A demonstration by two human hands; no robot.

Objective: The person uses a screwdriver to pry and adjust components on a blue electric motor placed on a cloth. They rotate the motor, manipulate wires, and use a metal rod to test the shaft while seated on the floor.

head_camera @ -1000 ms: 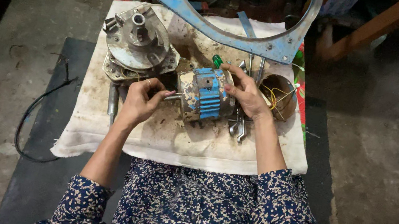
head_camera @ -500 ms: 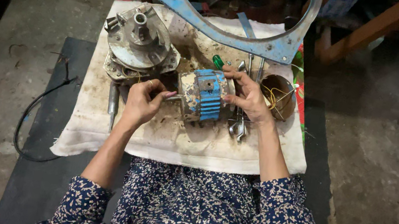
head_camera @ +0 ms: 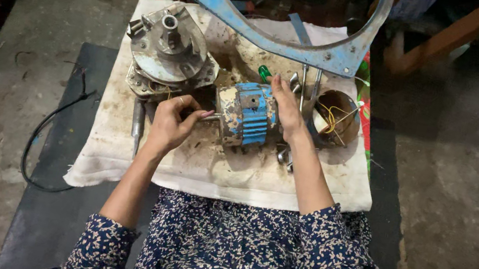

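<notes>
A small blue finned electric motor (head_camera: 247, 115) lies on its side on a stained white cloth (head_camera: 213, 172). My left hand (head_camera: 171, 121) is closed around the motor's metal shaft at its left end. My right hand (head_camera: 284, 104) rests on the motor's right end and top, gripping the housing. A green-handled tool (head_camera: 264, 72) lies just behind the motor, by my right fingertips. Several wrenches (head_camera: 299, 89) lie under and behind my right hand.
A grey metal motor end housing (head_camera: 167, 50) stands at the cloth's back left. A round part with yellow wires (head_camera: 336, 117) sits to the right. A blue curved metal frame (head_camera: 281, 38) spans the back. A metal rod (head_camera: 137, 124) and a black cable (head_camera: 48, 135) lie left.
My hands stay on the motor. The right hand has slid a little lower along the motor's right end, and the motor has turned slightly.
</notes>
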